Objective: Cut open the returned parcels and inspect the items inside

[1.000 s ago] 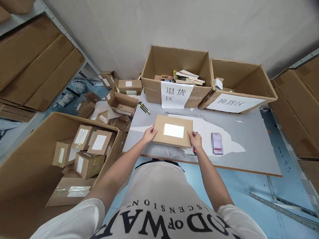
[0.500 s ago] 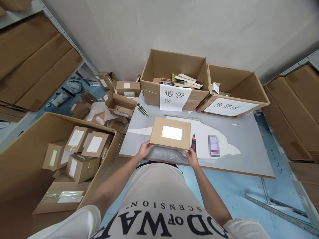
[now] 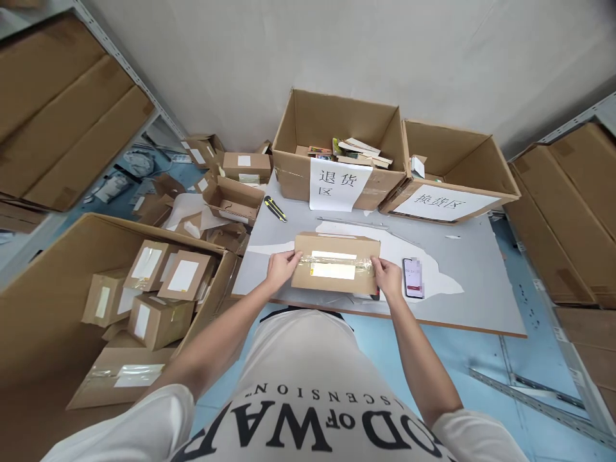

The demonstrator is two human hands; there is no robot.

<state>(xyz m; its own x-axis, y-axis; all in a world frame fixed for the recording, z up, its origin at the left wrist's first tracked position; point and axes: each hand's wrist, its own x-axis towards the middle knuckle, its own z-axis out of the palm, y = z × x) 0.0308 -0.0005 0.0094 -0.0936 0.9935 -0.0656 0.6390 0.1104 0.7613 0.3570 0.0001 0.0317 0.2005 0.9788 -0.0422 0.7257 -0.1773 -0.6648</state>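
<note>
Flat rectangular cardboard box (image 3: pixel 335 271), matte brown, glossy clear tape over white label; rests on grey tabletop (image 3: pixel 462 269). Left hand (image 3: pixel 280 269) and right hand (image 3: pixel 387 278) grasp its ends.

Parcel (image 3: pixel 335 263) on table (image 3: pixel 471 282); phone (image 3: pixel 412 277) right, two cartons (image 3: pixel 337 122) behind

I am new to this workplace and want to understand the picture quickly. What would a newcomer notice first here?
First, the flat cardboard parcel in the middle of the table, gripped at its ends by the left hand and the right hand, with clear tape across it. Behind it stand two open boxes with paper signs, one holding a jumble of items and one nearly bare. At the left, a big carton holds many small labelled parcels.
</note>
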